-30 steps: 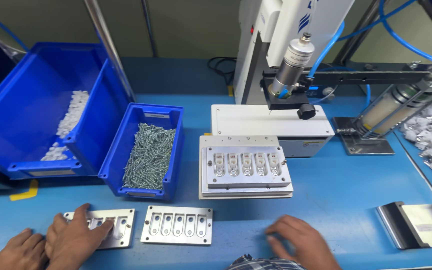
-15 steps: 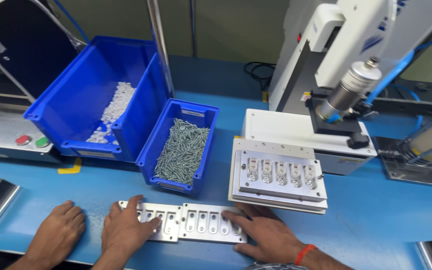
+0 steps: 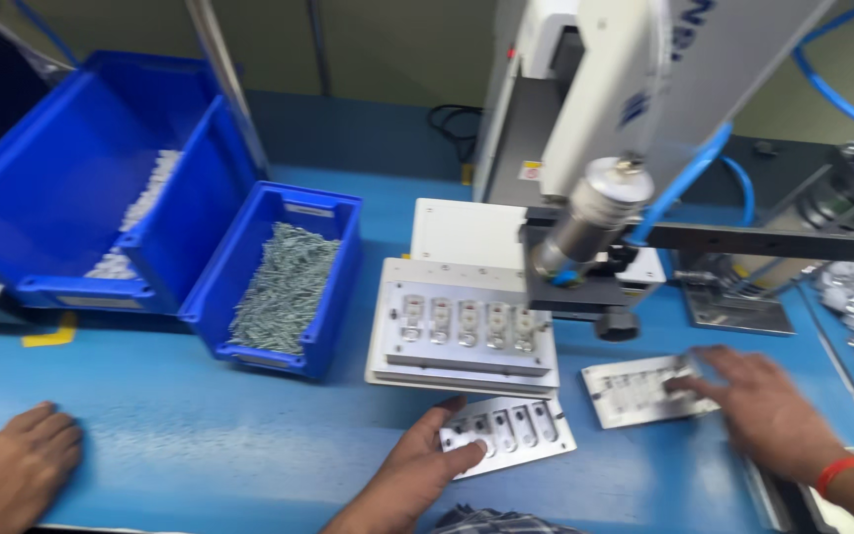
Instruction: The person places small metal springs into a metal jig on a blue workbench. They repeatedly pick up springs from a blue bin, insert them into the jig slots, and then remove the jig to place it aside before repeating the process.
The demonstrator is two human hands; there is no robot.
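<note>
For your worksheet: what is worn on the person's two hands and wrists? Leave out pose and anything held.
The right hand is bare, with an orange-red band round the wrist. The left hand is bare too: no glove, ring, watch or sleeve shows on it or its forearm.

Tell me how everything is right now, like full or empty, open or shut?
Small blue bin: lidless, partly filled with metal screws.
Large blue bin: lidless, some white parts inside.
Fixture tray: lying flat, five pockets look filled.
Left hand: open, fingers on slotted plate.
Right hand: open, blurred, on second plate.
Another person's hand: resting on the table.
</note>
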